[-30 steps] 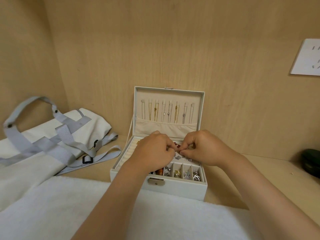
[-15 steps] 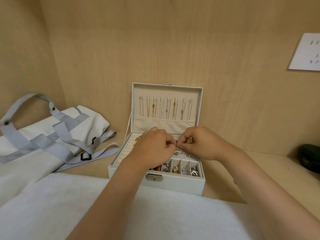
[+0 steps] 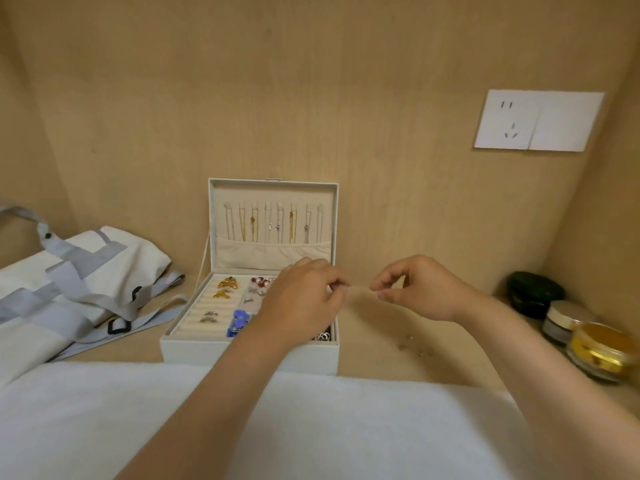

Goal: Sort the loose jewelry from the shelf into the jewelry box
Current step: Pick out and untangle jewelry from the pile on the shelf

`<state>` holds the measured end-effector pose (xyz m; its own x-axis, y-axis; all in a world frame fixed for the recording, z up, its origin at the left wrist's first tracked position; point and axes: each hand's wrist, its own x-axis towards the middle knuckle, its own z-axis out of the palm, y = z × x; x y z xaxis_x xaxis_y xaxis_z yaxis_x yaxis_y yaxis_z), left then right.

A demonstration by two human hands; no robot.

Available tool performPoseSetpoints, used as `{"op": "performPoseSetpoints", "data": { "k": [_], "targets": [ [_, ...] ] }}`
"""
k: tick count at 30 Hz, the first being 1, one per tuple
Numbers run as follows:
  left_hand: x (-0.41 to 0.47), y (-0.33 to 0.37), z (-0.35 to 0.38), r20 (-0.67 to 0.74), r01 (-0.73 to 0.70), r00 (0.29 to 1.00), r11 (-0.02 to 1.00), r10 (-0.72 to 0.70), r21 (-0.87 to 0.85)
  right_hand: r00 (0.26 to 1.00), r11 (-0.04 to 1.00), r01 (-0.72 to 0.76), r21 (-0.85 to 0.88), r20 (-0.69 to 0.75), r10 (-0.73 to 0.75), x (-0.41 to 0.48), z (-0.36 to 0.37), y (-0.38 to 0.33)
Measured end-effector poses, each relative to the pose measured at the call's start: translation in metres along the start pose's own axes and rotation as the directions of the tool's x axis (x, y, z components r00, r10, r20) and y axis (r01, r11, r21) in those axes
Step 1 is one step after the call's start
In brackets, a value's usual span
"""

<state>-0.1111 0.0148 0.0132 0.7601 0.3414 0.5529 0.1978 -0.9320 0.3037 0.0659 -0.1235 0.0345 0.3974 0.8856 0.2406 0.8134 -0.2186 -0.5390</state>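
My left hand (image 3: 304,299) hovers over the right half of the open box (image 3: 249,355), thumb and forefinger pressed together. My right hand (image 3: 426,292) is just past the box's right edge, above the bare shelf (image 3: 374,337), pinching the same way with its other fingers curled. A faint, pale strand (image 3: 360,288) runs between the two pinches. It is too thin and blurred for me to say what it is.

The box stands at the middle of the shelf, close to the back wall, its lid (image 3: 273,188) upright. Chains (image 3: 270,226) hang in a row inside the lid above a cloth pocket. In the tray, gold pieces (image 3: 227,287) lie at the back left, red and silver pieces (image 3: 259,285) beside them, rings (image 3: 207,317) in the padded rolls on the left and blue pieces (image 3: 239,322) near the front. My left hand hides most of the right compartments.

A few small loose pieces (image 3: 415,349) lie on the shelf to the right of the box, below my right wrist.

A white bag (image 3: 79,278) with grey straps lies at the left end. A towel (image 3: 311,427) covers the front edge. Three jars sit in the right corner: a dark one (image 3: 535,292) farthest back, a grey one (image 3: 564,320), then a gold one (image 3: 602,348). A socket (image 3: 538,121) is on the back wall.
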Motion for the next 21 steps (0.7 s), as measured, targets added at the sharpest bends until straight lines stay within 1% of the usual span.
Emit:
{"op": "performPoseSetpoints", "data": {
  "k": [2, 5, 8, 10, 15, 19, 21],
  "targets": [
    [0.006, 0.019, 0.011, 0.028, -0.029, 0.999, 0.999, 0.03, -0.027, 0.998, 0.997, -0.051, -0.052, 0.026, 0.052, -0.015, -0.009, 0.017],
    [0.013, 0.045, 0.031, 0.145, -0.069, 0.987, 0.997, 0.072, -0.029, 0.992, 0.99, -0.117, -0.079, 0.036, 0.12, -0.037, -0.016, 0.035],
    [0.016, 0.063, 0.053, 0.251, -0.05, 0.966, 0.998, 0.06, -0.047, 0.988, 0.987, -0.149, -0.06, 0.026, 0.151, -0.054, -0.012, 0.049],
    [0.016, 0.068, 0.069, 0.282, -0.038, 0.958, 0.998, 0.048, -0.04, 0.986, 0.987, -0.157, -0.024, 0.045, 0.158, -0.062, -0.007, 0.056],
    [0.009, 0.064, 0.092, 0.266, -0.036, 0.964, 0.999, 0.025, 0.037, 0.984, 0.987, -0.163, 0.01, 0.079, 0.161, -0.067, -0.003, 0.066],
    [0.002, 0.057, 0.1, 0.234, 0.014, 0.972, 1.0, -0.014, 0.004, 0.983, 0.987, -0.158, -0.009, 0.091, 0.158, -0.068, -0.006, 0.066],
    [-0.001, 0.059, 0.1, 0.225, 0.002, 0.974, 1.0, -0.005, 0.013, 0.982, 0.988, -0.153, -0.032, 0.108, 0.156, -0.07, -0.006, 0.067]
  ]
}}
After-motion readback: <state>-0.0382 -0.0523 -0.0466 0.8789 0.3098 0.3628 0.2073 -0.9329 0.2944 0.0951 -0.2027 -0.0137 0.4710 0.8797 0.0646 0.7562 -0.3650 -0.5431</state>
